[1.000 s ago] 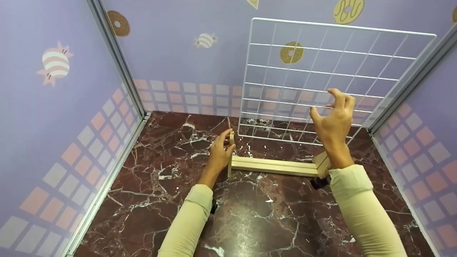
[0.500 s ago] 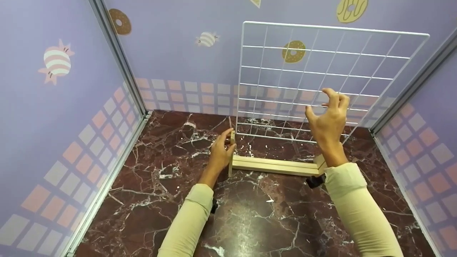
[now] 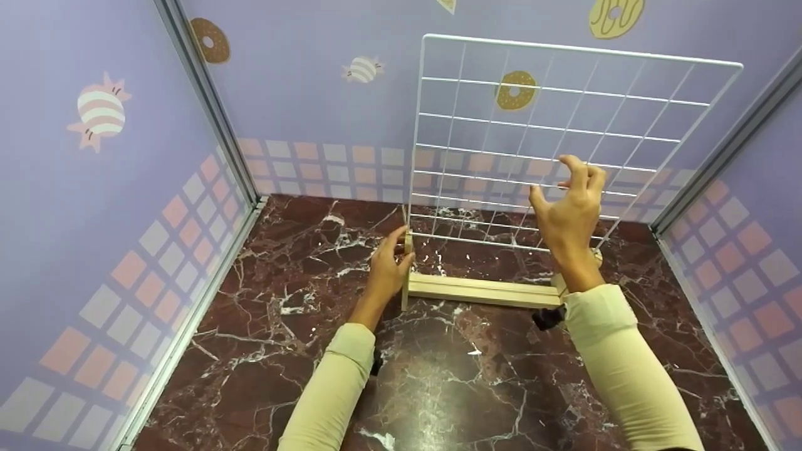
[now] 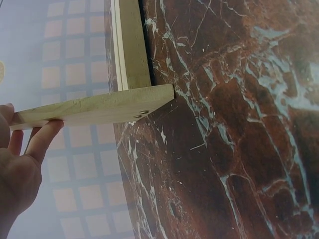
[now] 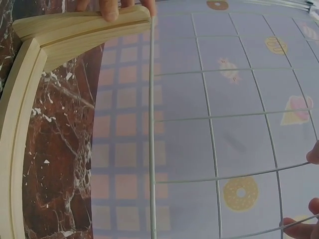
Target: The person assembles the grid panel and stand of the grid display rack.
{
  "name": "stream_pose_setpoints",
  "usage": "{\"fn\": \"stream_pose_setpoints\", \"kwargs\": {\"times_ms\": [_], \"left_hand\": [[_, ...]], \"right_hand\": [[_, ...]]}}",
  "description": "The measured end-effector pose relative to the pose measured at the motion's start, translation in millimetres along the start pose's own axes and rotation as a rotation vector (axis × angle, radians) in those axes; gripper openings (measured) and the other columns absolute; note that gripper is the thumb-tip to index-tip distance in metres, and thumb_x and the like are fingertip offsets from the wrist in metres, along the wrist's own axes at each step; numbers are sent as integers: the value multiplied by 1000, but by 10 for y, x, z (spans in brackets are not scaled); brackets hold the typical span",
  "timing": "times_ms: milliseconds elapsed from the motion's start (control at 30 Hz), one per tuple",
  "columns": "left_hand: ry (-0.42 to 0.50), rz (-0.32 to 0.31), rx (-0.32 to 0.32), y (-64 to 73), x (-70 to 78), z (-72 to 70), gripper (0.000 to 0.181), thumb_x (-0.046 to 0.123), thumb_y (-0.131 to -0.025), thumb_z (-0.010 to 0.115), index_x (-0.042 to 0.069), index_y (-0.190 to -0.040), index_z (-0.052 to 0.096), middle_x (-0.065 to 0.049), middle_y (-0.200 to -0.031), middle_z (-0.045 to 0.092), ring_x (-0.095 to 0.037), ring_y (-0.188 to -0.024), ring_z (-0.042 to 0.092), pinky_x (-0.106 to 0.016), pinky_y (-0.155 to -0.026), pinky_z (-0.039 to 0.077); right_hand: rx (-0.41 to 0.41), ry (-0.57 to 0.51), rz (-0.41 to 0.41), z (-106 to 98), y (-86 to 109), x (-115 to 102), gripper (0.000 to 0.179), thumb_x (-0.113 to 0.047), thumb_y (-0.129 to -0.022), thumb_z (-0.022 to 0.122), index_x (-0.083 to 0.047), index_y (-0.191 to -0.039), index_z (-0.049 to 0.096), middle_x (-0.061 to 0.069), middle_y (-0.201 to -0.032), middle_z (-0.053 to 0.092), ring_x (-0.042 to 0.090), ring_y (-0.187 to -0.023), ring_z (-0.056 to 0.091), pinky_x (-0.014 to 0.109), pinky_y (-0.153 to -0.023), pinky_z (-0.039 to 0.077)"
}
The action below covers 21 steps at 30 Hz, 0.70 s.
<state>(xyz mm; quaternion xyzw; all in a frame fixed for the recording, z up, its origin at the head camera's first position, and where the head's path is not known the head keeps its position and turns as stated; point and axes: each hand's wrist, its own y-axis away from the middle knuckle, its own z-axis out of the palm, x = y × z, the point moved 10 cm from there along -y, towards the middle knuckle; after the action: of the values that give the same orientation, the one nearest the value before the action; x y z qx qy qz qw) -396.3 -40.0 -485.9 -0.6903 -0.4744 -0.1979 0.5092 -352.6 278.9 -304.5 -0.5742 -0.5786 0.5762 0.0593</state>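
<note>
My left hand [image 3: 386,263] pinches the upright left end board [image 4: 99,107] of a wooden stand, thumb on one side and fingers on the other. A grooved wooden crossbar [image 3: 482,290] joins it to the right end board [image 3: 559,283], partly hidden behind my right wrist. My right hand [image 3: 571,216] grips a white wire grid panel [image 3: 583,50] by its inner wires, fingers curled. The panel stands tilted above the stand. Its lower left corner is at the top of the left end board, by my left fingertips; whether they touch is unclear.
Dark red marble-patterned surface [image 3: 301,388] lies under the stand. Purple printed walls [image 3: 301,106] rise at the back and both sides, with grey metal strips [image 3: 216,106] at the corners. The back wall is close behind the grid.
My right hand has moved the wire grid panel leftward, bringing its lower left corner over to the left end board. The left hand and the stand have stayed in place.
</note>
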Motion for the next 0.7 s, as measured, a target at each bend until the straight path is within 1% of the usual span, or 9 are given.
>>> {"fn": "stream_pose_setpoints", "kwargs": {"times_ms": [67,200,433,700], "left_hand": [[-2,-4,-2,0,2,-1,56,2,-89,73,4,-141,55,-23,-123,66,-42,-113,65,-50,-103,54],[2,-7,-5,-5,-12,3,57,2,-88,73,5,-142,55,-23,-123,66,-43,-112,65,-50,-102,54],[0,-10,-4,3,-24,8,58,2,-88,73,9,-143,55,-23,-126,65,-43,-115,64,-52,-105,52],[2,8,-5,7,-20,12,58,2,-88,73,7,-143,55,-23,-126,65,-46,-116,63,-52,-105,52]], "right_hand": [[2,-6,4,6,3,22,55,-12,-79,81,-12,-128,55,22,-121,49,32,-98,65,48,-81,55],[0,-3,9,19,17,69,55,-14,-79,81,-11,-128,55,22,-121,49,33,-98,65,49,-81,56],[-23,12,19,51,81,129,55,-14,-79,81,-13,-128,55,22,-121,49,31,-98,63,47,-75,55],[-27,14,25,101,173,212,54,-15,-80,81,-12,-127,56,22,-119,49,33,-97,62,48,-76,56]]}}
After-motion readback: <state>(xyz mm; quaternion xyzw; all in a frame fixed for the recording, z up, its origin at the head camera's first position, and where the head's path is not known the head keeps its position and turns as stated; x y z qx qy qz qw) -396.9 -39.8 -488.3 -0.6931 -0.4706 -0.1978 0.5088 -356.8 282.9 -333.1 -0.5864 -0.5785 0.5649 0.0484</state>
